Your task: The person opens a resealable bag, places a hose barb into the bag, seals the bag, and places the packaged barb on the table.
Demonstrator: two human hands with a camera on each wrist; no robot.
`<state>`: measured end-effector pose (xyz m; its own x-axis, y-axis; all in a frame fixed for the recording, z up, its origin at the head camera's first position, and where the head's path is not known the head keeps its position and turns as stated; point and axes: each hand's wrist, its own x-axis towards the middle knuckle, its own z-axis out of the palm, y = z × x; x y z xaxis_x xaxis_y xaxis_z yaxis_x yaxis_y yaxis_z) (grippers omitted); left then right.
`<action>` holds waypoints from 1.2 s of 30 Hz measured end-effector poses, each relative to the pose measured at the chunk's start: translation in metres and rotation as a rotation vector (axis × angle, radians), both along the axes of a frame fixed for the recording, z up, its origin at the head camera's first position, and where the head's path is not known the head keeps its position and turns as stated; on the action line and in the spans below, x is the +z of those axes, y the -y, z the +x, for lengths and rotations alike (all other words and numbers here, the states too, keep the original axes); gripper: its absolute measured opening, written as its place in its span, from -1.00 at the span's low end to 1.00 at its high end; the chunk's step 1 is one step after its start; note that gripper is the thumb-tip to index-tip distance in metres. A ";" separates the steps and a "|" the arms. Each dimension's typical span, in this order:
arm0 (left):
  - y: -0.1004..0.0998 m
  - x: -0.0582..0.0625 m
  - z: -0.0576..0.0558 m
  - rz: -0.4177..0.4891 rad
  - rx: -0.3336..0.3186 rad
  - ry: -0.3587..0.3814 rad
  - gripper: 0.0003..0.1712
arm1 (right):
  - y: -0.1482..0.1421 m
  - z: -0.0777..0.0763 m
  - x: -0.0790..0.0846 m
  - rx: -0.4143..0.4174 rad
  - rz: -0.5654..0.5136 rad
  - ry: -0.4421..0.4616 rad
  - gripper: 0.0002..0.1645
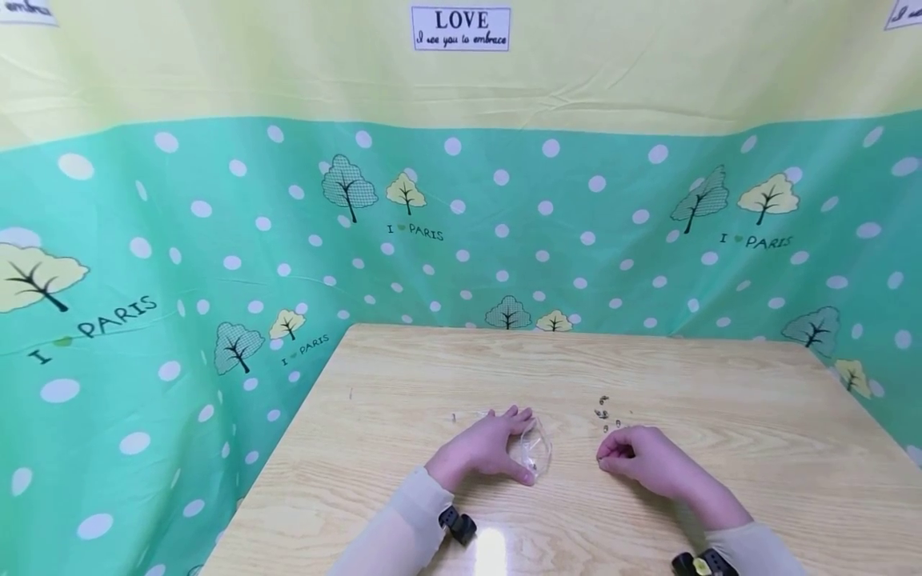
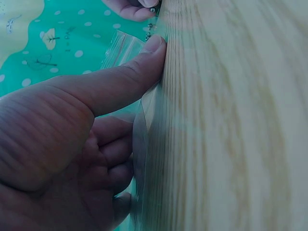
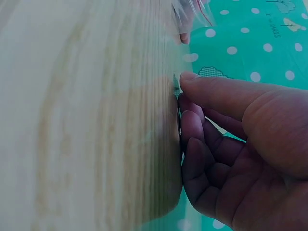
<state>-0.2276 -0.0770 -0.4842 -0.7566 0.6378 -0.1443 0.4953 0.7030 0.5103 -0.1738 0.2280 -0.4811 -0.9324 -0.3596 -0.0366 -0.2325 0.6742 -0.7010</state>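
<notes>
A clear zip bag (image 1: 536,450) lies on the wooden table, one or more tiny dark pieces inside near its lower edge. My left hand (image 1: 488,445) holds it with thumb and fingers spread on either side of its opening. In the left wrist view the thumb presses along the plastic bag (image 2: 120,43). To the right, my right hand (image 1: 651,462) has its thumb and index fingertips together at the tabletop, pinching a small shiny metal piece (image 2: 152,9). Just beyond those fingertips several small dark metal pieces (image 1: 602,414) lie scattered.
A tiny piece (image 1: 454,418) lies on the table left of the left hand, and a thin mark (image 1: 350,394) shows farther left. The light wood table (image 1: 432,360) ends at a green dotted curtain (image 1: 504,224) behind it.
</notes>
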 end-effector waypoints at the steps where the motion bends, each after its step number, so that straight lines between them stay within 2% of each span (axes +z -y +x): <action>1: 0.000 0.001 0.000 -0.001 0.002 -0.001 0.15 | 0.000 0.000 0.001 -0.002 0.001 0.001 -0.94; 9: 0.000 0.002 -0.001 0.003 0.003 0.015 0.16 | 0.001 0.000 0.001 -0.005 0.000 -0.004 -0.96; 18: -0.001 0.003 -0.002 -0.001 -0.010 -0.008 0.15 | 0.002 -0.001 0.003 -0.031 0.002 0.024 -0.95; 23: -0.001 0.006 -0.001 -0.001 -0.010 -0.011 0.15 | 0.004 -0.001 0.006 -0.026 0.001 0.003 -0.95; 36: 0.002 0.002 0.002 0.032 0.026 0.027 0.18 | 0.035 -0.001 0.012 -0.002 -0.074 -0.037 -0.88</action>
<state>-0.2257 -0.0792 -0.4826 -0.7690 0.6227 -0.1446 0.4632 0.6987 0.5452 -0.1751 0.1931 -0.4687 -0.9334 -0.3581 0.0241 -0.2575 0.6213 -0.7400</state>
